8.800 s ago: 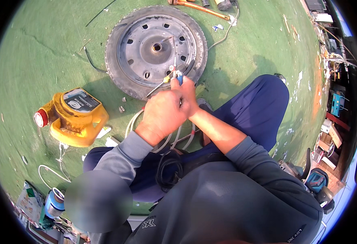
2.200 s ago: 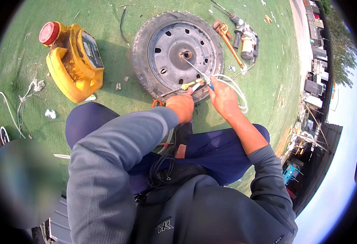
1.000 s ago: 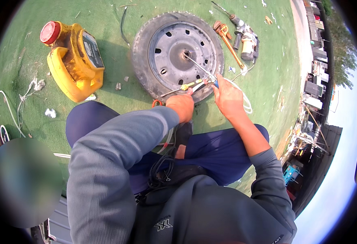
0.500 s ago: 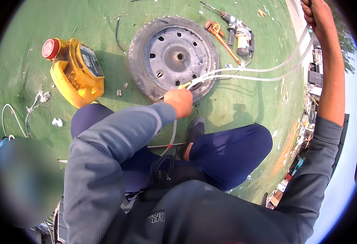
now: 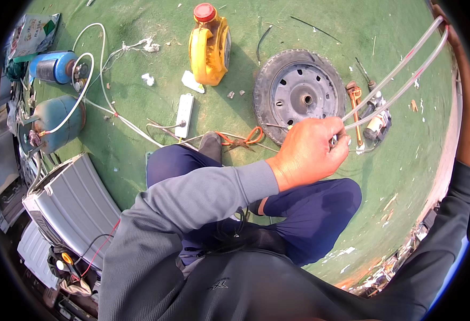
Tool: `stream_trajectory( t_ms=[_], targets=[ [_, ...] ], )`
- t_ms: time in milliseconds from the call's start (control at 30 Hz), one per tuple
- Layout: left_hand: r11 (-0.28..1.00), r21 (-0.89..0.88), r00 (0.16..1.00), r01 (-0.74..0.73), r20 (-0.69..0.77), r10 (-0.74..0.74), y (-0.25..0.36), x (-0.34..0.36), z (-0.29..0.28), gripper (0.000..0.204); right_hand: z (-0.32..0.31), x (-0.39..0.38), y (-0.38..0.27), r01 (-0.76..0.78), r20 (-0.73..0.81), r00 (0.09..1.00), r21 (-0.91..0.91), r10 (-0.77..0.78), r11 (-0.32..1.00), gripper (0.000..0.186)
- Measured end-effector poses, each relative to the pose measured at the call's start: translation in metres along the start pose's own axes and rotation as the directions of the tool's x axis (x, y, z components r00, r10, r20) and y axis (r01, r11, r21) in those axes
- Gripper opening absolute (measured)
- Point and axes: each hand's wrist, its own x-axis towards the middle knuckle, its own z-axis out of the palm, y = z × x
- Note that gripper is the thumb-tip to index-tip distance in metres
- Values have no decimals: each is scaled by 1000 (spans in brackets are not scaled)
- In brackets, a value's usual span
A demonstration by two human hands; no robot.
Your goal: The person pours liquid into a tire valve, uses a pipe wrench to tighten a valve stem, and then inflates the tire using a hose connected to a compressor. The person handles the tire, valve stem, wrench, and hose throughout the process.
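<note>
My left hand is closed round two clear plastic hoses with a few red marks, just in front of the wheel. A thin rod-like piece sticks out past its left side; what it belongs to is hidden by the fist. From that hand the hoses stretch up to the far right, where my right hand is raised at the picture's rim, closed on their looped end. Behind the left hand a tyre on a grey steel wheel lies flat on the green ground.
Right of the wheel lie an orange pipe wrench and a power drill. A yellow jug, a power strip and orange-handled pliers are leftward. Blue and teal gas cylinders with hoses stand near a grey casing.
The view has swung left, bringing the cylinders, power strip and pliers in. My left hand has come up off the wheel's edge, still gripping the hoses; my right hand now sits at the rim.
</note>
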Motion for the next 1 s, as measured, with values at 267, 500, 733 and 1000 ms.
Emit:
stream_trajectory(
  t_ms=[267, 500, 733, 1000],
  targets=[
    [986, 6, 797, -166, -588, 138, 68, 2, -80, 43, -33, 130, -228, -300, 483, 876, 563, -11, 770, 25],
    [993, 60, 615, 98, -789, -13, 169, -32, -130, 34, -16, -16, -245, -19, 565, 782, 442, -262, 897, 22],
    [901, 137, 651, 413, -736, -187, 246, -105, -167, 23, -69, -93, -298, 100, 681, 659, 343, -320, 934, 19],
    [869, 420, 738, 261, -667, 101, 290, -114, -185, 17, -109, -109, -358, -207, 788, 587, 368, -186, 907, 20]
  ],
)
